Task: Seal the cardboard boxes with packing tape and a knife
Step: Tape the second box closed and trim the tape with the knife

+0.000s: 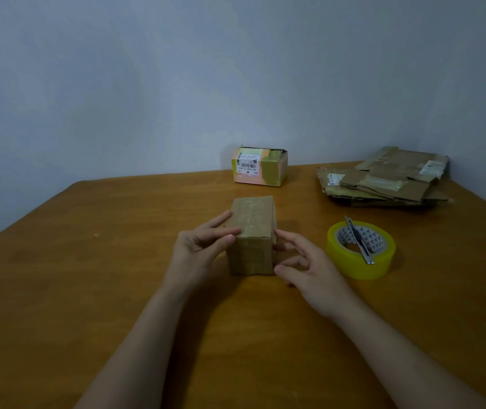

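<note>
Cardboard box (pixel 252 231) between left hand (pixel 197 249) and right hand (pixel 309 270), both loose-fingered, fingertips (pixel 234 231) against its sides.

Head view, looking down over table (pixel 88 261)

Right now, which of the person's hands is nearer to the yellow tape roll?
Right. The right hand lies between the brown box and the tape roll, not touching the roll. The left hand touches the box's opposite side, farther from the roll.
</note>
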